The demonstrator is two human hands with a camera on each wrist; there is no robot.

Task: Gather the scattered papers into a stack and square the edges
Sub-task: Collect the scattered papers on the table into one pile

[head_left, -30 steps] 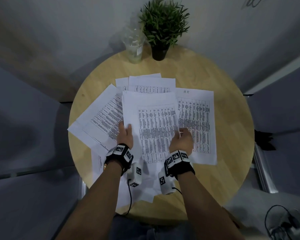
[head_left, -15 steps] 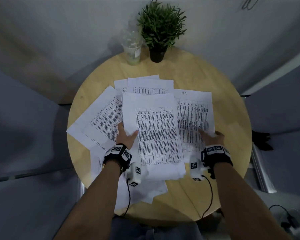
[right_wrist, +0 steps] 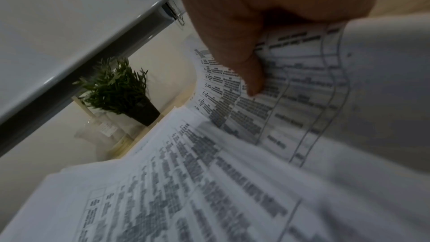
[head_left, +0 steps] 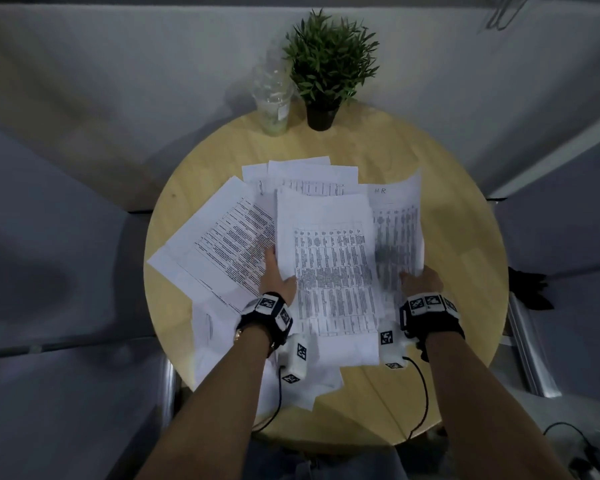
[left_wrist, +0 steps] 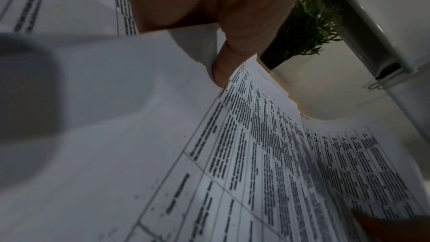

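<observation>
From the head view, your papers (head_left: 284,244) lie spread over the middle of the round table (head_left: 465,237), with some hanging past its near edge. Your left hand (head_left: 277,277) lies with straight fingers at the left edge of the middle sheet (head_left: 329,258), its thumb on top of it. Your right hand (head_left: 421,280) holds the right sheet (head_left: 399,230), and its right side curls up from the table. A sheet on the left (head_left: 219,244) lies turned, with its long axis slanting toward the far right. The middle and right sheets run with their long axis from near to far. A plant pot (head_left: 321,116) and a plastic cup (head_left: 272,105) stand at the far edge.

In the left wrist view, your left thumb (left_wrist: 221,69) presses on the lifted edge of a printed sheet (left_wrist: 291,163). You cannot see the other fingers here.

In the right wrist view, your right thumb (right_wrist: 251,78) pinches the curled sheet (right_wrist: 302,98) from above. The fingers under it are hidden.

I judge that the next move turns on this: the right sheet lies just to the right of the middle sheet, parallel to it, so your right hand, which is nearer, only needs to bring it left over the middle one. The slanted left sheet will need turning by your left hand.
</observation>
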